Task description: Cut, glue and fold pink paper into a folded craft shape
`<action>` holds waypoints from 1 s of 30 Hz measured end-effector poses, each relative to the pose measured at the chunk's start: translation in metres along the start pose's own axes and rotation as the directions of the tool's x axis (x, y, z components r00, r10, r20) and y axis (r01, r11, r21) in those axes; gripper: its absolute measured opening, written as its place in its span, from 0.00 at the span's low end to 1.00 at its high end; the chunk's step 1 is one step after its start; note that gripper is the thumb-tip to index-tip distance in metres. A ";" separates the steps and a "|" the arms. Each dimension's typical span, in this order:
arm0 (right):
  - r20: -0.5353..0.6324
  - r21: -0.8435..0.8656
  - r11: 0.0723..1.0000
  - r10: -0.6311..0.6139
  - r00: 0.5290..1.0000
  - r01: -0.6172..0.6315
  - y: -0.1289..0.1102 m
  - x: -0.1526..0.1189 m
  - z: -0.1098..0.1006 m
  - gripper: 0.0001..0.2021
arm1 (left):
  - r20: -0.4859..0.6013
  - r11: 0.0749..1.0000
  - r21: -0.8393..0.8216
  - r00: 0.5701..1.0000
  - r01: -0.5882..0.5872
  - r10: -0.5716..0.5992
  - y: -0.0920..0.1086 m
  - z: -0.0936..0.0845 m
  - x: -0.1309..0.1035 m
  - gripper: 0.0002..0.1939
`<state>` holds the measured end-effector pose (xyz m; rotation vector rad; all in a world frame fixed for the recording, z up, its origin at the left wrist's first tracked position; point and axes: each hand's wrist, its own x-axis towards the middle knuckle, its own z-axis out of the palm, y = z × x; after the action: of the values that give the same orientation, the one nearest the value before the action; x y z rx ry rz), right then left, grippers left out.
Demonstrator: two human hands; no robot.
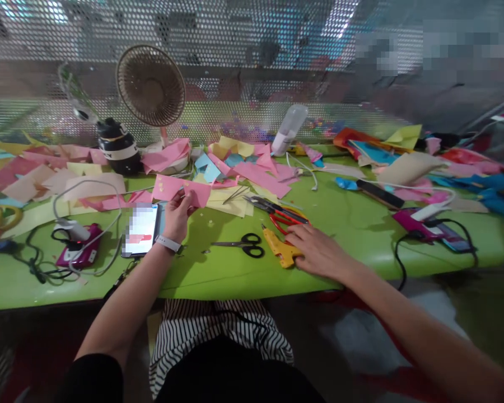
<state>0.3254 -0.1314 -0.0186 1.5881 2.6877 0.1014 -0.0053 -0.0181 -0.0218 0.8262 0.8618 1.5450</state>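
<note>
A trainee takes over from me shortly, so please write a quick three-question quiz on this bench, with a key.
1. What does the left hand hold?
2. True or false: the black-handled metal scissors lie on the glossy green tabletop.
3. Which of these is nearest the right hand?
A) round brown fan
B) yellow plastic glue gun
C) round black jar

Key: 1. A pink sheet of paper. 2. True. 3. B.

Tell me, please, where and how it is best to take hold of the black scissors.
The black scissors are probably best gripped by the handle loops, coming from the near side of the green table. They lie flat, blades pointing left and loops at the right; the yellow glue gun lies just right of the loops, so the near side looks freer.
</note>
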 end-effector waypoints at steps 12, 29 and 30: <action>-0.101 0.971 0.241 0.427 0.899 -0.006 -0.034 0.031 -0.008 0.18 | 0.076 0.999 -0.028 0.997 0.025 -0.023 -0.003 0.001 -0.010 0.24; -0.122 0.985 0.158 0.334 0.935 0.073 -0.114 0.121 -0.012 0.15 | 0.253 0.999 0.028 0.967 0.022 -0.028 -0.007 0.006 -0.023 0.23; -0.123 0.986 0.151 0.331 0.936 0.076 -0.113 0.121 -0.011 0.15 | 0.251 0.999 0.031 0.968 0.020 -0.027 -0.007 0.007 -0.023 0.23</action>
<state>0.1674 -0.0807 -0.0134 2.0854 2.8481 -2.0793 0.0069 -0.0399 -0.0257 1.0052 0.7056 1.3742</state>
